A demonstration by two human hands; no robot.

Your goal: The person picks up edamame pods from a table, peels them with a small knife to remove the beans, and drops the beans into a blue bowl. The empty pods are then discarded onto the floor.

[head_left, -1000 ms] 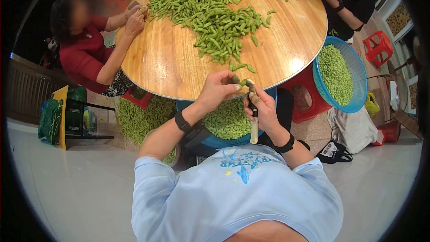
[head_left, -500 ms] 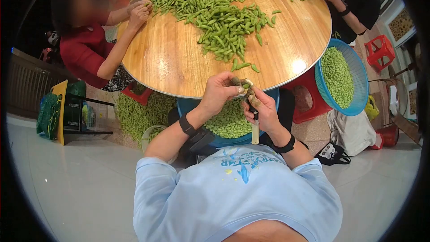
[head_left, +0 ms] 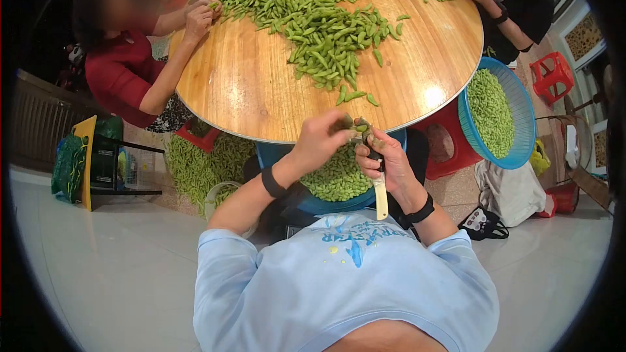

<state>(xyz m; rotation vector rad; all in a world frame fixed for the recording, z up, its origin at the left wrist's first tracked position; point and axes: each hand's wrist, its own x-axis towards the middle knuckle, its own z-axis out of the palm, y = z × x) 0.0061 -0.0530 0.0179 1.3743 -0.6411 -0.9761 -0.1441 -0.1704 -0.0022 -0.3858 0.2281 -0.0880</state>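
Observation:
My right hand (head_left: 383, 154) is closed around a small tool with a black middle and a flat cream-coloured end (head_left: 381, 201) pointing down toward my shirt. At its fingertips sits a green soybean pod (head_left: 360, 128), partly covered. My left hand (head_left: 321, 138) is beside the pod, thumb and fingers curled toward it; blur hides whether they grip anything. Some fingertips look dark or covered. Beneath my hands, a blue basin (head_left: 305, 203) holds shelled green beans (head_left: 336, 179).
A round wooden table (head_left: 241, 91) bears a heap of pods (head_left: 319, 32). Co-workers sit at left (head_left: 124, 72) and right (head_left: 518, 16), hands at its edge. A blue basket (head_left: 527, 137) of beans is beside a red stool (head_left: 447, 150). More pods (head_left: 205, 166) lie at lower left.
My left fingers have shifted slightly left, away from the pod, and blurred. In my right hand the tool's cream end has swung lower and to the right.

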